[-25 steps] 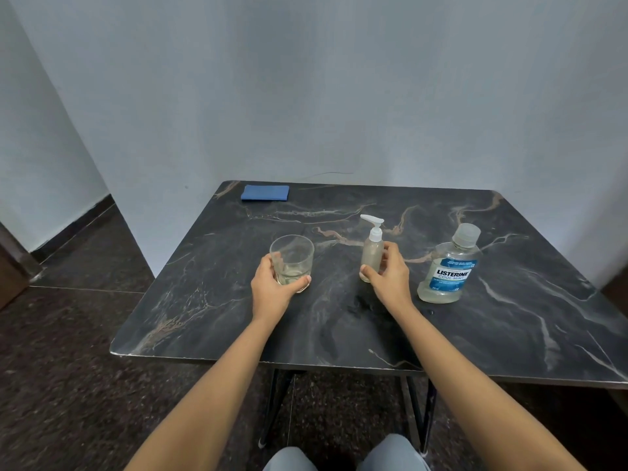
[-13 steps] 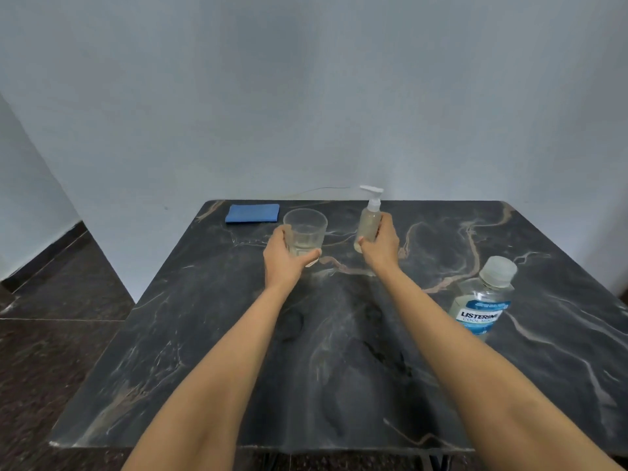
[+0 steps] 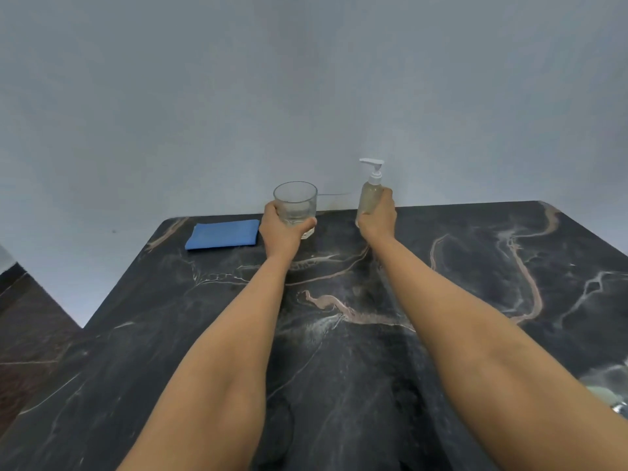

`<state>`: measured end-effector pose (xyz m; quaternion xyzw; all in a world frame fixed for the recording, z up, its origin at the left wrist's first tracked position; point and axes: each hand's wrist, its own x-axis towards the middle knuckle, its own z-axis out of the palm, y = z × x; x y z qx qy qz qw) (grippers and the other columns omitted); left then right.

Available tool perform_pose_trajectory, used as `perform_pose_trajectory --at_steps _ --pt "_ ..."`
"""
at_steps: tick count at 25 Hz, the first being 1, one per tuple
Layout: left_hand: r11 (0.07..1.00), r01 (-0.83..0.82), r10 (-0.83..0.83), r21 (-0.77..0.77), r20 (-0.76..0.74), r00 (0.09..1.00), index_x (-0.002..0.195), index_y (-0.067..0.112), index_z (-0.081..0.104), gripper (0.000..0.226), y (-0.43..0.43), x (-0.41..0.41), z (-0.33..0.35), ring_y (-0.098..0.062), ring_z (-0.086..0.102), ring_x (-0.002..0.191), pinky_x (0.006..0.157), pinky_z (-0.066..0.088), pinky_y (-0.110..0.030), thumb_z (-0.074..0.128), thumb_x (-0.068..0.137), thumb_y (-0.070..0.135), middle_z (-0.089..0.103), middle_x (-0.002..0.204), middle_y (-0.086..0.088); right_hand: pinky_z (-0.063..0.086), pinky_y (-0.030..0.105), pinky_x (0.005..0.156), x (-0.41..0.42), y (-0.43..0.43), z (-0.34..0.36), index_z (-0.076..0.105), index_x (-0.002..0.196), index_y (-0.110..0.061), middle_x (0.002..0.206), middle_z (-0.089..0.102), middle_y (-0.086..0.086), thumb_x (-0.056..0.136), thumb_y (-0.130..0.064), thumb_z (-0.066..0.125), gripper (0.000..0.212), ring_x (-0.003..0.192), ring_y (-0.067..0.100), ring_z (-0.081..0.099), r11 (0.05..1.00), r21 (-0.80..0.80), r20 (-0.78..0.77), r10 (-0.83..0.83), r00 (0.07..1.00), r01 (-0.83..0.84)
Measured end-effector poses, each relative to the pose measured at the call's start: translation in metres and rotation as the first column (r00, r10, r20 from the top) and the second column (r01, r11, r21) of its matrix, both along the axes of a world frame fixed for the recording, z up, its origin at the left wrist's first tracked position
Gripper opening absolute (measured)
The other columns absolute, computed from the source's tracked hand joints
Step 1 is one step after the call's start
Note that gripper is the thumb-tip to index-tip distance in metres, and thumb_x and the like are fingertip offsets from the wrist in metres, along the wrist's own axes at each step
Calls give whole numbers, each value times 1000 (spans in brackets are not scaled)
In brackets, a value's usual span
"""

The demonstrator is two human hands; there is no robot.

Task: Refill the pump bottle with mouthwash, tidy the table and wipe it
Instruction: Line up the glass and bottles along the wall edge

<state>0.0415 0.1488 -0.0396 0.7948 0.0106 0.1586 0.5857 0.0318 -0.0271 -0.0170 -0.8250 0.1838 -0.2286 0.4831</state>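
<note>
Fingers (image 3: 272, 211) of the left hand (image 3: 282, 232) curl round a clear drinking glass (image 3: 295, 202), the thumb crossing its lower front and the rest wrapping its left side, so the glass is held firmly and upright. Just right of it, apart from it, the right hand (image 3: 379, 217) grips the pump bottle (image 3: 369, 195) round its lower body, fingers closed on the right side of the bottle and the thumb side hidden behind it. The bottle stands upright, its white pump head above the hand with the nozzle turned to the left, and its body shows a pale, cloudy fill. Both things sit at the far edge of the dark marbled worktop (image 3: 339, 341); whether their bases touch it or are held just above it, I cannot tell. Left of the left hand, nearly touching the wrist, a folded blue cloth (image 3: 222, 234) lies flat on the worktop near its far left corner. Both bare forearms stretch back from the hands toward the camera across the worktop. Beyond the hands rises a plain pale wall (image 3: 306, 79), and a thin line runs along it between the glass and the bottle. By the right forearm, at the frame's edge, something pale and blurred shows, too cut off to name. Dark floor (image 3: 30, 334) lies beyond the left side.
</note>
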Motion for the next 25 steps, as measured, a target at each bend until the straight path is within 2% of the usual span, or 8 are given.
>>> perform_pose_trajectory --at_steps 7,10,13,15,17,21,25 --pt "1000 1 -1 -4 -12 1000 129 10 47 75 -8 27 -11 -20 50 115 91 40 -24 87 67 27 55 128 -7 41 35 89 16 -7 -18 36 133 -5 128 45 16 81 8 59 58 116 30 47 998 -53 -5 42 999 -42" --pt "999 35 -34 32 -58 998 133 8 44 79 -7 25 -7 -24 50 122 93 39 -25 86 69 28 53 133 -9 38 31 84 15 -6 -21 38 132 -4 127 46 16 85 4 56 50 115 30 48 997 -65 -11 43 999 -43" --pt "993 83 -73 87 -119 990 138 6 35 94 -6 17 3 -26 45 129 101 40 -29 88 66 35 46 141 -11 40 31 83 6 0 -17 41 129 -2 125 50 17 90 0 54 41 114 31 51 999 -17 -47 26 999 -27" --pt "990 69 -50 120 -157 986 143 1 27 103 -4 2 11 -29 40 133 107 38 -35 86 67 40 38 146 -16 43 34 90 -8 5 -9 37 133 -1 129 46 19 89 1 56 48 117 33 50 1000 18 -58 19 998 -18" --pt "991 46 -25 126 -166 986 146 -2 21 101 -4 -23 18 -30 35 135 107 32 -32 81 75 38 31 149 -18 42 35 96 -32 13 2 32 137 -1 133 39 19 87 4 57 56 119 32 46 999 29 -65 32 997 -30" --pt "992 44 -21 116 -191 981 149 -2 17 92 -3 -90 30 -29 27 140 110 27 -34 71 86 36 26 153 -18 39 28 92 -99 31 20 34 133 -1 132 37 18 88 6 49 48 115 30 47 996 46 -20 76 997 -75" --pt "987 80 -53 140 -188 981 145 0 30 78 -2 -171 38 -28 40 132 103 35 -33 68 87 37 39 145 -17 30 18 91 -190 34 28 34 137 -5 139 37 13 92 -1 49 48 120 23 46 990 13 -8 143 990 -143"
